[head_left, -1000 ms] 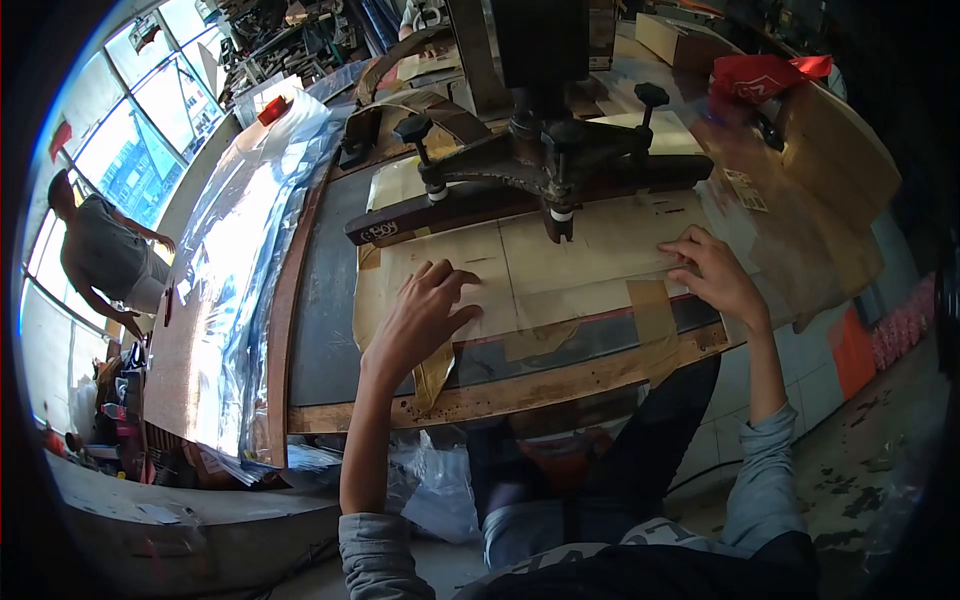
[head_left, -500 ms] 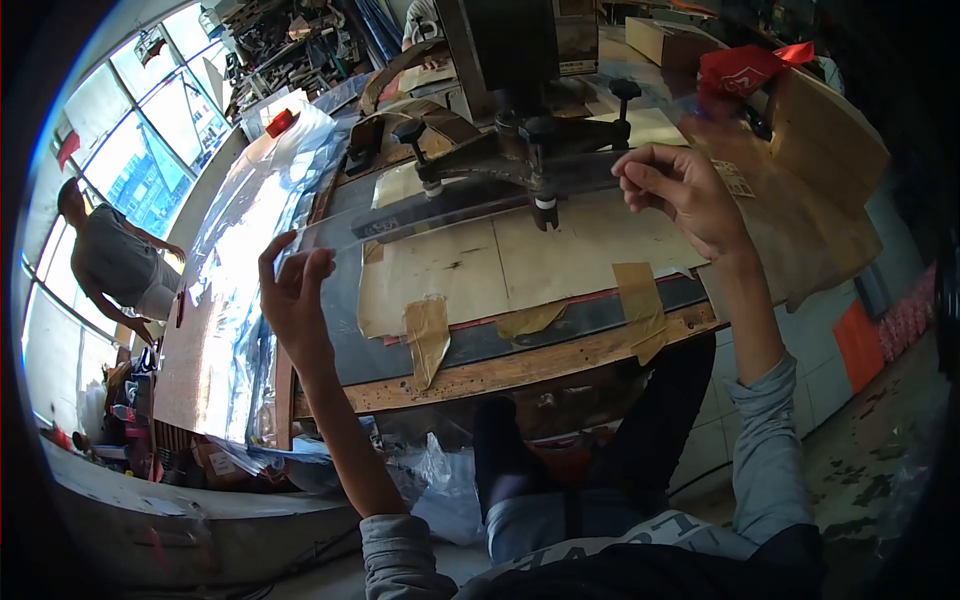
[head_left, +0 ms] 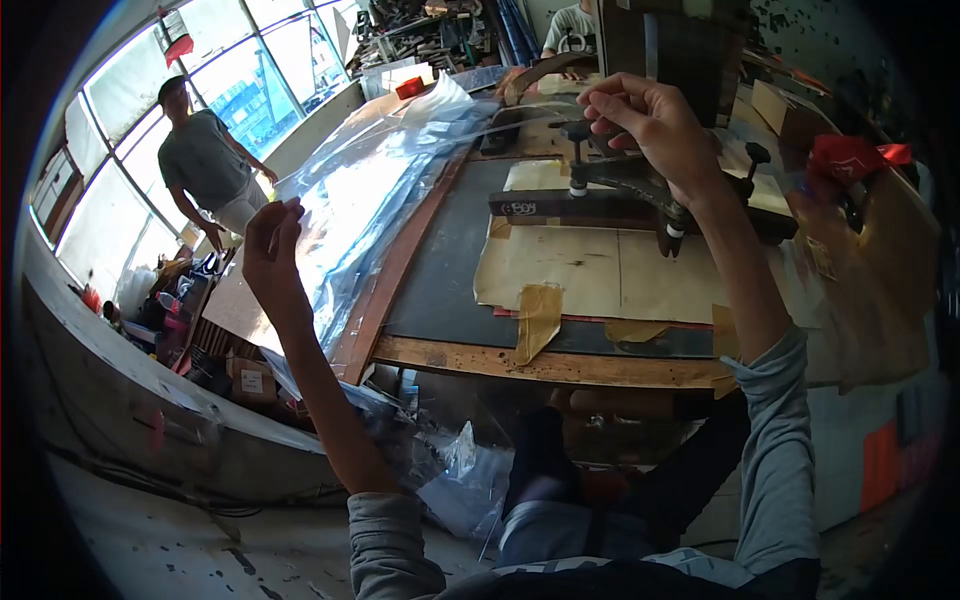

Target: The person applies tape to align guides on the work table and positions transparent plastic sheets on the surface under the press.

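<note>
My left hand (head_left: 272, 250) is raised at the left, its fingers pinched on what looks like an edge of a clear plastic sheet. Higher and to the right, my right hand (head_left: 652, 128) pinches the other end. The thin, see-through sheet (head_left: 520, 118) spans between them; its outline is faint. Beneath and beyond my left hand lies a shiny pile of clear plastic sheets (head_left: 365, 215). Below my right hand is a press with a black bar (head_left: 600, 208) and knobbed clamps, over a cream board (head_left: 560, 265) fixed with brown tape (head_left: 538, 322).
A wooden edge (head_left: 450, 360) runs along the bench front. A person (head_left: 208, 160) stands by the windows at left, and another person (head_left: 572, 28) is behind the press. A red cloth bag (head_left: 845, 160) and a cardboard box (head_left: 788, 112) sit at right.
My view has turned left. Both hands have moved with the clear sheet from over the press bed towards the plastic pile, and my right hand is raised higher.
</note>
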A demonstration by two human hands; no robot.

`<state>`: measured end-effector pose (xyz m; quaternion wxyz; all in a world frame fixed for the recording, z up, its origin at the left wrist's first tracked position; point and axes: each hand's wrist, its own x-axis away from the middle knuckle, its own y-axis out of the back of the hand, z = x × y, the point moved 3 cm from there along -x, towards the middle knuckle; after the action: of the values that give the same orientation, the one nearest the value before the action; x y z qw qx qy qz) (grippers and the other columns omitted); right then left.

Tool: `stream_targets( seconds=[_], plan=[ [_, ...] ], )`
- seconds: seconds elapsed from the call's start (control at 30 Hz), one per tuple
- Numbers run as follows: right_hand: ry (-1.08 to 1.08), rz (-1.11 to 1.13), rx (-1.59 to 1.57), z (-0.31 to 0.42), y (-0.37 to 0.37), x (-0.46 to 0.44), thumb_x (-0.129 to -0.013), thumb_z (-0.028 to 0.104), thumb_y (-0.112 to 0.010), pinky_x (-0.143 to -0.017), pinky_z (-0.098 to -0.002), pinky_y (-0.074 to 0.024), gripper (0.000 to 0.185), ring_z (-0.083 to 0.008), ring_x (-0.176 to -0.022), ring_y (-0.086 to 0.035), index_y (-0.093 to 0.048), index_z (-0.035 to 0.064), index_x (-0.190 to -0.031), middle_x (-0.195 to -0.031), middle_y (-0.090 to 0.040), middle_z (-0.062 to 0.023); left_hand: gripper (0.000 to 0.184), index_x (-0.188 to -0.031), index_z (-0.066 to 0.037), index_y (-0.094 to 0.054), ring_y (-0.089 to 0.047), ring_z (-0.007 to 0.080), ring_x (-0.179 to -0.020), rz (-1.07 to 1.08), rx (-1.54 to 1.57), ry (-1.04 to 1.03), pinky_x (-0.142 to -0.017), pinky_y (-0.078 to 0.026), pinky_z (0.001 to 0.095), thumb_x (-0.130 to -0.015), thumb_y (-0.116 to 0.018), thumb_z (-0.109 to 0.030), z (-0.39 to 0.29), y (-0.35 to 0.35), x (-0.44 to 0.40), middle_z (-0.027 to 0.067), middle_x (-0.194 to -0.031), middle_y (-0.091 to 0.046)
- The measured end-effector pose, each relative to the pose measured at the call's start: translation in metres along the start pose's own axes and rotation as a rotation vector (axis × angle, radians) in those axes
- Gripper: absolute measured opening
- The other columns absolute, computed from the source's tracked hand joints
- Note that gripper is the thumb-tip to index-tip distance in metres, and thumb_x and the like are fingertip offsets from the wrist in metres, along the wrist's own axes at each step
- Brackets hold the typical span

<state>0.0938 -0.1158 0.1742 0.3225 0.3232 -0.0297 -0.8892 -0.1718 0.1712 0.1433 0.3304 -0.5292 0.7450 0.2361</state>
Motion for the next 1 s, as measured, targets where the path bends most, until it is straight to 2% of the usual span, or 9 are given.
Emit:
stream_targets(
  seconds=[0.1,0.2,0.3,0.33,0.47,0.57,0.8,0.9,1.0],
  plan=[
    [0.046,-0.033,0.002,0.003,-0.023,-0.025,-0.090,0.026,-0.067,-0.067,-0.0226,-0.0480,0.019,-0.0059,-0.075,-0.061,-0.072,0.0100,-0.099,-0.083,-0.068,0.0012,0.028,-0.113,0.003,-0.059,-0.065,0.0196,-0.099,-0.136,-0.149,-0.145,-0.091,-0.050,0.0321,-0.089,-0.067,-0.010,0.006,0.029,-0.015,0.0119,-0.105,-0.066],
    [0.097,-0.101,-0.046,0.007,-0.044,-0.045,-0.086,0.020,-0.073,-0.063,-0.0245,-0.0465,0.014,-0.0080,-0.071,-0.061,-0.074,0.0087,-0.094,-0.078,-0.068,-0.0022,0.030,-0.111,0.002,-0.060,-0.065,0.0197,-0.098,-0.300,0.002,-0.140,-0.089,-0.051,0.0316,-0.087,-0.070,-0.013,0.008,0.047,-0.025,0.0108,-0.105,-0.066],
    [0.182,-0.131,-0.060,0.009,-0.060,-0.060,-0.083,0.019,-0.075,-0.063,-0.0264,-0.0465,0.014,-0.0091,-0.070,-0.061,-0.074,0.0080,-0.091,-0.076,-0.068,-0.0027,0.034,-0.114,0.003,-0.060,-0.062,0.0185,-0.104,-0.368,-0.183,-0.132,-0.090,-0.050,0.0306,-0.086,-0.071,-0.012,-0.005,0.060,-0.029,0.0120,-0.108,-0.066],
    [0.197,-0.149,-0.058,0.012,-0.063,-0.061,-0.083,0.019,-0.075,-0.063,-0.0266,-0.0467,0.014,-0.0094,-0.070,-0.061,-0.074,0.0079,-0.091,-0.075,-0.068,-0.0027,0.035,-0.115,0.003,-0.060,-0.062,0.0184,-0.106,-0.361,-0.161,-0.149,-0.091,-0.049,0.0285,-0.086,-0.071,-0.013,-0.002,0.065,-0.030,0.0124,-0.108,-0.067],
    [0.169,-0.179,-0.143,0.011,-0.069,-0.065,-0.082,0.021,-0.076,-0.066,-0.0270,-0.0472,0.015,-0.0101,-0.072,-0.061,-0.075,0.0085,-0.090,-0.077,-0.069,-0.0033,0.049,-0.126,0.001,-0.054,-0.063,0.0213,-0.107,-0.420,-0.108,-0.038,-0.098,-0.046,0.0356,-0.084,-0.074,-0.016,-0.007,0.071,-0.025,0.0155,-0.116,-0.066],
    [0.159,-0.193,-0.149,0.011,-0.069,-0.062,-0.082,0.022,-0.076,-0.067,-0.0273,-0.0474,0.015,-0.0106,-0.073,-0.061,-0.075,0.0088,-0.091,-0.078,-0.069,-0.0039,0.054,-0.129,0.002,-0.052,-0.064,0.0224,-0.105,-0.429,-0.077,-0.037,-0.098,-0.046,0.0369,-0.084,-0.075,-0.016,-0.007,0.072,-0.022,0.0175,-0.113,-0.067],
    [0.097,-0.165,-0.095,0.006,-0.066,-0.057,-0.085,0.029,-0.073,-0.072,-0.0267,-0.0458,0.020,-0.0072,-0.078,-0.061,-0.074,0.0114,-0.095,-0.085,-0.071,-0.0002,0.057,-0.132,0.003,-0.050,-0.065,0.0214,-0.104,-0.434,-0.110,-0.016,-0.098,-0.046,0.0372,-0.084,-0.074,-0.015,-0.012,0.068,-0.015,0.0174,-0.111,-0.068],
    [0.121,-0.215,-0.123,0.002,-0.067,-0.058,-0.081,0.025,-0.078,-0.067,-0.0279,-0.0474,0.018,-0.0117,-0.072,-0.060,-0.076,0.0086,-0.089,-0.077,-0.067,-0.0036,0.057,-0.133,0.003,-0.049,-0.065,0.0204,-0.104,-0.418,-0.131,-0.019,-0.099,-0.045,0.0371,-0.085,-0.073,-0.016,-0.005,0.069,-0.015,0.0161,-0.108,-0.069],
    [0.132,-0.224,-0.129,0.000,-0.066,-0.056,-0.081,0.025,-0.077,-0.068,-0.0277,-0.0472,0.018,-0.0121,-0.073,-0.060,-0.076,0.0092,-0.089,-0.076,-0.067,-0.0036,0.059,-0.135,0.003,-0.049,-0.064,0.0201,-0.105,-0.404,-0.173,-0.013,-0.101,-0.043,0.0369,-0.085,-0.073,-0.018,0.002,0.070,-0.015,0.0156,-0.105,-0.070]
  ],
)
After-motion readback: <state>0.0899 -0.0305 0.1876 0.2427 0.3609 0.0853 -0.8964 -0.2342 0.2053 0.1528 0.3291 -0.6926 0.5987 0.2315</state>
